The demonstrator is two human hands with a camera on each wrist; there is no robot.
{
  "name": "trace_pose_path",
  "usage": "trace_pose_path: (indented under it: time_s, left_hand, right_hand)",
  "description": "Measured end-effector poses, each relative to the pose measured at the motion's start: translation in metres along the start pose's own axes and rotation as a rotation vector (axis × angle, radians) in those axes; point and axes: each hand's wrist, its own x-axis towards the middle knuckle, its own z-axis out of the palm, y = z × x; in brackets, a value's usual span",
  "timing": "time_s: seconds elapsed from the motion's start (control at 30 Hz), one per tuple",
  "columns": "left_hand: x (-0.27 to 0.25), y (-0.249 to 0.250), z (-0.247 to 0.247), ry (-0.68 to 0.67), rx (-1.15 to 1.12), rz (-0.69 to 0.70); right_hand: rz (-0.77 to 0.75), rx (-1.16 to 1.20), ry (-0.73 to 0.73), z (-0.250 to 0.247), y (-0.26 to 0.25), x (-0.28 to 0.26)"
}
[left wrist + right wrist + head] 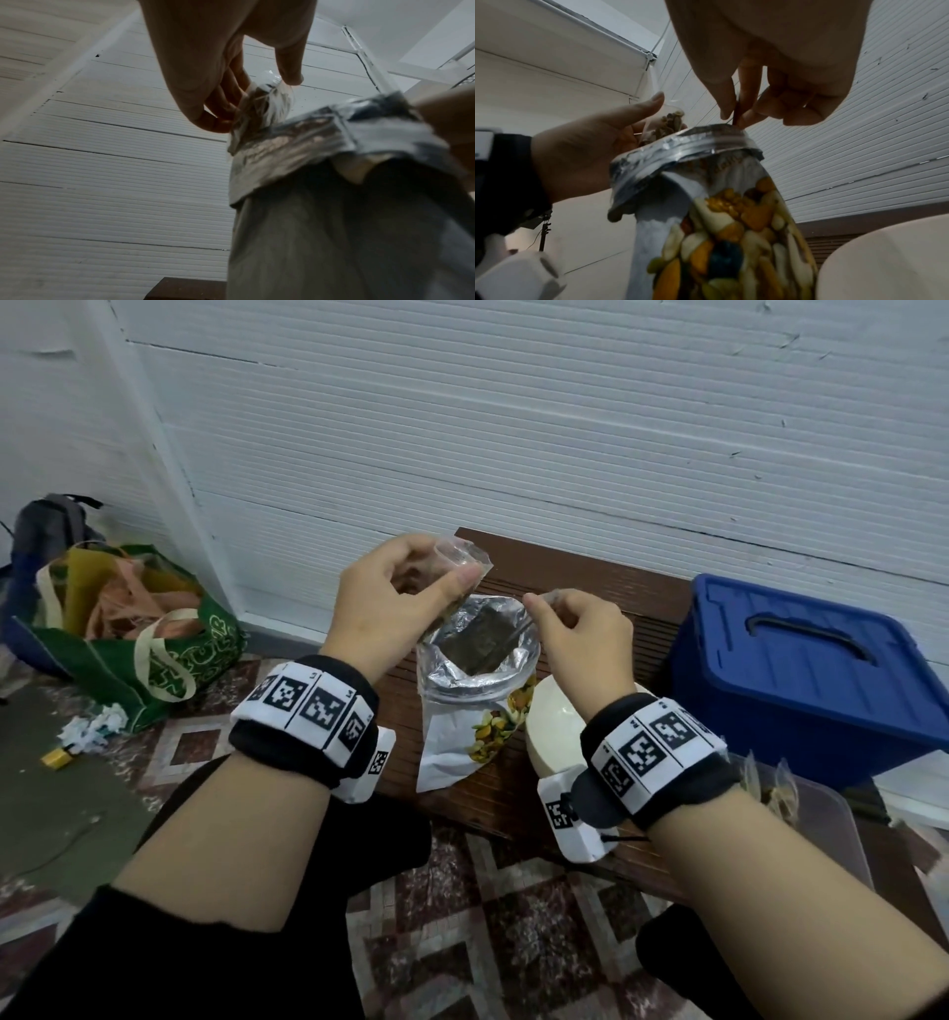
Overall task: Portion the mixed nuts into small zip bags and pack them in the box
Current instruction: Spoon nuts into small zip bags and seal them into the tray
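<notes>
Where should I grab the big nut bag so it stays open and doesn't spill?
Probably by the silver rolled-down rim of the nut bag, coming from above on its free near side. The bag stands upright with its mouth open, and the right hand already pinches something thin at the far-right edge. Squeezing the soft body might tip it.

Clear zip bag (464, 567) with nuts sits above upright foil pouch (472, 670).

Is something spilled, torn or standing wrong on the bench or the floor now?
No nuts look spilled on the bench. The nut bag stands upright, its mouth rolled open. The left hand holds a small zip bag with nuts beside it; the right hand pinches something thin over the mouth. Crumpled paper lies on the floor.
</notes>
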Motion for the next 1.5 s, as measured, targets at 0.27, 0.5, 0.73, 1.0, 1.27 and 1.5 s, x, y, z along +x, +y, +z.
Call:
trace_pose_path:
  time_s: [0.27,0.5,0.73,1.0,1.27,1.5]
  left_hand:
    - [-0.012,0.025,0.022,-0.157,-0.056,0.077]
    - [-0.033,0.044,0.067,-0.274,-0.135,0.159]
    - [-0.066,0.049,0.12,-0.414,-0.229,0.148]
    - [-0.084,0.037,0.176,-0.584,-0.238,0.063]
    - [-0.097,0.033,0.209,-0.571,-0.232,0.026]
    - [-0.101,0.031,0.218,-0.632,-0.188,0.002]
  right_hand:
    - [0.063,0.26,0.094,-0.033,-0.01,-0.006]
    - [0.084,0.303,0.037,-0.078,-0.003,-0.017]
    - [0.094,0.205,0.101,-0.131,0.021,-0.031]
    - [0.188,0.073,0.124,-0.165,0.062,-0.055]
    - [0.194,-0.114,0.107,-0.176,0.078,-0.078]
    - [0.21,-0.229,0.289,-0.178,0.097,-0.079]
